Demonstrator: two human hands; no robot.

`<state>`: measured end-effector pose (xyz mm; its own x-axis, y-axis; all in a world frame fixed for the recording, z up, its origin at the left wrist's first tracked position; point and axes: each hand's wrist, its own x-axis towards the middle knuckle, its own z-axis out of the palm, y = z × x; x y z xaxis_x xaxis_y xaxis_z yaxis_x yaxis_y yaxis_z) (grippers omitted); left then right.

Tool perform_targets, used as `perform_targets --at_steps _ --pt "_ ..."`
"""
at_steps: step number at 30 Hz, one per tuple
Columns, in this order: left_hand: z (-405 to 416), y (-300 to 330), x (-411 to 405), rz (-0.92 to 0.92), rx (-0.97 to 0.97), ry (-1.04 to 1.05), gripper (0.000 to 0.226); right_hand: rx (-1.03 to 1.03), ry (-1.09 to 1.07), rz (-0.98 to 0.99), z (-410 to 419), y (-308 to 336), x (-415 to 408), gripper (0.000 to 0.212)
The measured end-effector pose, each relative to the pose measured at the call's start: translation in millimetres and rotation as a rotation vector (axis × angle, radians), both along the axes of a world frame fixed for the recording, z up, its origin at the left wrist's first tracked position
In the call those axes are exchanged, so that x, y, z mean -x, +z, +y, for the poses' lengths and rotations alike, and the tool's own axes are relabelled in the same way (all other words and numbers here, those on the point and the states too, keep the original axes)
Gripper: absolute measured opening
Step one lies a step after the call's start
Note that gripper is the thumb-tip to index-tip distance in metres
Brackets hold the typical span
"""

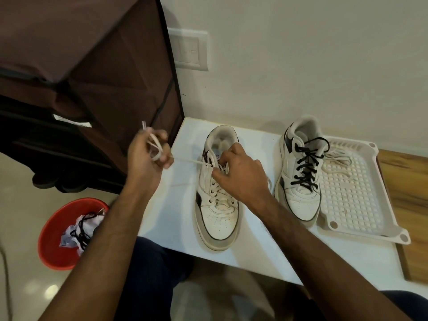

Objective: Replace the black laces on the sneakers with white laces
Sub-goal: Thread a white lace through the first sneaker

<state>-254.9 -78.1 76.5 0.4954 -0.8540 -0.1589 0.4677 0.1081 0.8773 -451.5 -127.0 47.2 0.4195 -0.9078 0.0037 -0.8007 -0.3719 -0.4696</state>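
Observation:
Two white sneakers stand on a white table (254,246). The left sneaker (217,218) carries a white lace (187,160) through its eyelets. My left hand (146,158) grips one end of that lace, wound round its fingers, and holds it taut out to the left of the shoe. My right hand (240,174) rests on the upper eyelets and pinches the lace there. The right sneaker (298,191) is threaded with a black lace (305,167). A second white lace (338,158) lies in a tray beside it.
A white perforated plastic tray (356,205) sits at the table's right, over a wooden surface (407,181). On the floor to the left, a red bowl (53,239) holds a black lace and crumpled paper. A brown fabric cabinet (92,77) stands at the back left.

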Motion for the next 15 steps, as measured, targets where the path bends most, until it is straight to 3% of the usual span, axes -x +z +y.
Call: perform_targets --at_steps 3,4,7,9,11,13,15 --pt "-4 -19 9 -0.811 -0.225 -0.240 0.019 0.010 0.012 -0.003 0 -2 1 0.027" --pt "-6 -27 12 -1.007 -0.263 -0.334 0.023 0.011 0.020 -0.003 0 -3 2 0.028" --pt "-11 -41 13 -1.239 -0.299 -0.526 0.031 0.021 0.029 -0.011 0 -3 3 0.032" --pt "-12 -42 13 -1.263 -0.277 -0.570 0.024 0.029 0.024 -0.024 1 -4 3 0.033" --pt "-11 -38 14 -1.152 -0.176 -0.529 0.023 0.034 0.010 -0.028 2 -4 2 0.030" --pt "-9 -30 16 -0.882 -0.064 -0.412 0.024 0.039 -0.023 -0.016 3 -5 0 0.030" --pt "-6 -22 11 -0.468 0.054 -0.251 0.016 0.044 -0.061 -0.008 4 -5 0 0.031"
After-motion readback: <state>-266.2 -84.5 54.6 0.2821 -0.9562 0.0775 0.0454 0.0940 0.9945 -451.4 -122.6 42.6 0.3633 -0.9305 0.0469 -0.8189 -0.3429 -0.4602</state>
